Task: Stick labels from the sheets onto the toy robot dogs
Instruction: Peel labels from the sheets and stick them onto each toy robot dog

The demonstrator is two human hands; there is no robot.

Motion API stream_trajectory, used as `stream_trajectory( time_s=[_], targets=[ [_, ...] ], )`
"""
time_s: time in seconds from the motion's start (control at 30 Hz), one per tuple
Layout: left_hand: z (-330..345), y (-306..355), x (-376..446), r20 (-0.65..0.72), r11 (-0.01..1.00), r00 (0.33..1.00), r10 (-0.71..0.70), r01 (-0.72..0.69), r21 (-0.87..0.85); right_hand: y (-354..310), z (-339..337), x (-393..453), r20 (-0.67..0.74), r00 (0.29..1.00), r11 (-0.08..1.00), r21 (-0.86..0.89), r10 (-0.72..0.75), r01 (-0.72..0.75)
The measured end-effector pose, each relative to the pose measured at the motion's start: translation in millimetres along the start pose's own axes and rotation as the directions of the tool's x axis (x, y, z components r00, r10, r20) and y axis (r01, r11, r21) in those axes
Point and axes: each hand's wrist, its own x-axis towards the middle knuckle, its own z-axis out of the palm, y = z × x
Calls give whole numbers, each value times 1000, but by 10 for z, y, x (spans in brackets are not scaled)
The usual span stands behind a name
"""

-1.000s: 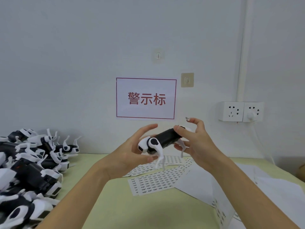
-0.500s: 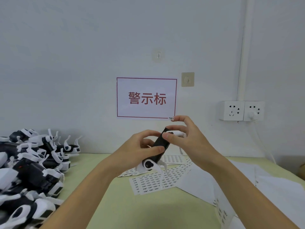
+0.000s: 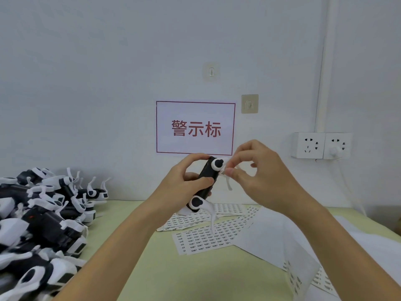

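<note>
Green table, left hand gripping toy dog

The left hand gripped a toy robot dog upright above the label sheets; the right hand pinched beside its upper leg.
</note>
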Motion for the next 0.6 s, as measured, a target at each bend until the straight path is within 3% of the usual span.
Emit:
stream_trajectory(
  time_s=[0.33, 0.6],
  targets=[
    [27, 50, -17, -2, 999, 1000, 31, -31, -34, -32, 95, -11, -38, 994, 982, -165, -98, 90],
    [8, 57, -25, -7, 998, 999, 36, -37, -52, -48, 109, -16, -69, 988, 979, -162, -135, 122]
  ],
)
